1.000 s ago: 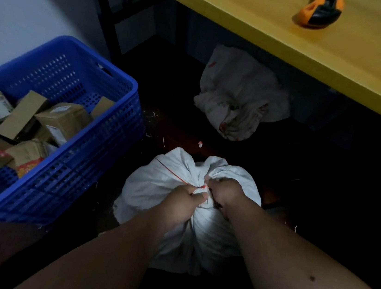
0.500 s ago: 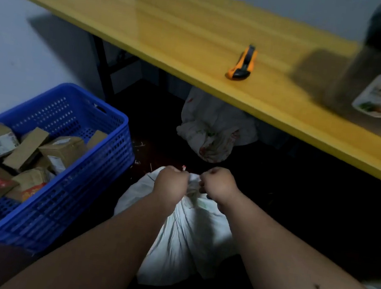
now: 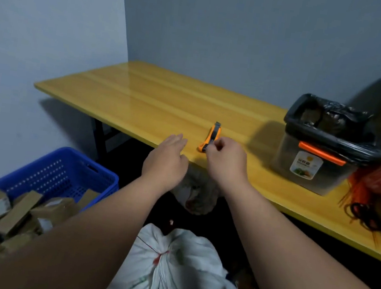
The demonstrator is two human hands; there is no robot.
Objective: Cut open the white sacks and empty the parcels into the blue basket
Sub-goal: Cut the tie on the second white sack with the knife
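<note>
Reaching over the yellow table [image 3: 141,104], right hand [image 3: 227,160] curls its fingertips [image 3: 211,146] against the orange knife [image 3: 211,137]; left hand [image 3: 167,159] hovers flat, holding nothing; tied white sack [image 3: 175,273] on floor beside blue basket [image 3: 64,171]

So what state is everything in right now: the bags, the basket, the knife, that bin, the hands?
White sack: on the floor, tied shut with red string, uncut.
Crumpled sack: under the table, slack.
Blue basket: partly filled with cardboard parcels.
Orange knife: lying on the yellow table.
Bin: open-topped, lined with black bag.
Left hand: open, empty.
Right hand: fingers curled at the knife.
</note>
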